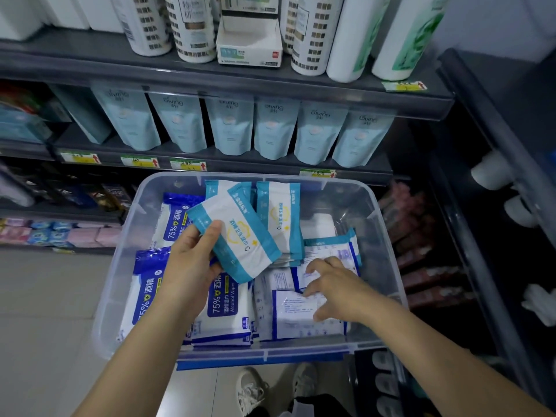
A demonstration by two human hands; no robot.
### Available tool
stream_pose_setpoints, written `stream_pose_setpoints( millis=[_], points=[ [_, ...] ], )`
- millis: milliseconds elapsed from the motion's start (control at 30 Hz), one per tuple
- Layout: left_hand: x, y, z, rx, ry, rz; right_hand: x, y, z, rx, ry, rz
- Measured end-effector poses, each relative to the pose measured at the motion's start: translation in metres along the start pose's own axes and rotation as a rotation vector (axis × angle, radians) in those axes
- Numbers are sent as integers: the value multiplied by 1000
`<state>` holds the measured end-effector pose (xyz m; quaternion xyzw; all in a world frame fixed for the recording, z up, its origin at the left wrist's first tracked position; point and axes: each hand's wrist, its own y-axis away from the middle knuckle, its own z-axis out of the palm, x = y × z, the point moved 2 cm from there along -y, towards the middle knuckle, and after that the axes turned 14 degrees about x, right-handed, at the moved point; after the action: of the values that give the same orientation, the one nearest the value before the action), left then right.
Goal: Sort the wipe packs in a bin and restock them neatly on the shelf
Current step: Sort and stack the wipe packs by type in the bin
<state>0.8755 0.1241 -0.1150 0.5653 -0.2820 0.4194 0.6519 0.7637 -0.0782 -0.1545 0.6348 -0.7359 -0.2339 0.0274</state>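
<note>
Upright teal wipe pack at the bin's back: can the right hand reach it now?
Likely yes. The right hand rests open on face-down packs, and the upright teal wipe pack is uncovered; only the teal pack in the left hand overlaps its left edge.

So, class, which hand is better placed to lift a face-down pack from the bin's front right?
Right, probably: the right hand lies spread on the face-down packs, holding nothing, while the left hand grips a teal-and-white pack above the bin.

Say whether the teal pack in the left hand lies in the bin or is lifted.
Lifted: the left hand grips the teal pack, tilted, above the packs in the clear bin.
</note>
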Motion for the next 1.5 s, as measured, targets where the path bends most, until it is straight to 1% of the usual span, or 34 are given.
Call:
stream_pose_setpoints(
  millis=[100,167,233,300,333,400,467,533,600,733,867,900,933,967,1033,1067,1133,1200,1233,1267,1300,1367,1400,1500],
  points=[
    [-2,0,0,12,3,-5,4,-2,-8,-57,-36,-32],
    [-3,0,2,17,3,-5,10,-5,-17,-53,-50,-33],
    [-3,1,3,24,3,-3,20,-11,-24,43,-30,29],
    [-3,2,4,31,7,1,28,-18,-26,125,57,70],
    [-3,4,5,34,9,4,29,-23,-25,119,110,68],
    [-3,6,6,49,8,11,30,-30,-19,43,197,50],
    [-3,8,6,67,7,15,31,-36,-15,-13,239,46],
    [-4,10,6,85,1,17,32,-39,-16,-8,256,18],
    [-4,12,7,94,-5,16,33,-40,-23,47,247,2],
    [-5,13,11,105,18,23,36,-41,-63,227,176,74],
    [-5,13,16,125,36,24,49,-32,-101,461,-49,146],
    [-6,14,16,131,42,25,50,-28,-107,489,-122,142],
    [-5,14,16,136,48,29,50,-23,-112,481,-190,126],
    [-5,14,16,139,52,34,47,-18,-116,434,-239,98],
    [-3,14,16,141,54,47,37,-5,-114,258,-288,3],
    [-2,15,16,141,55,52,30,1,-110,169,-282,-53],
    [-1,15,16,139,57,56,16,11,-93,44,-251,-137],
    [0,15,17,140,50,55,8,15,-73,-59,-305,-124],
    [0,16,17,145,47,54,6,13,-65,-81,-339,-95],
    [0,16,17,149,47,53,6,9,-59,-59,-365,-52],
    [-1,17,18,150,47,53,8,3,-54,2,-369,12],
    [-2,19,18,142,45,51,13,-8,-45,126,-276,138],
    [-3,21,18,138,45,48,15,-14,-39,140,-207,180],
    [-4,25,15,144,51,39,17,-25,-23,57,-77,249]
  ],
)
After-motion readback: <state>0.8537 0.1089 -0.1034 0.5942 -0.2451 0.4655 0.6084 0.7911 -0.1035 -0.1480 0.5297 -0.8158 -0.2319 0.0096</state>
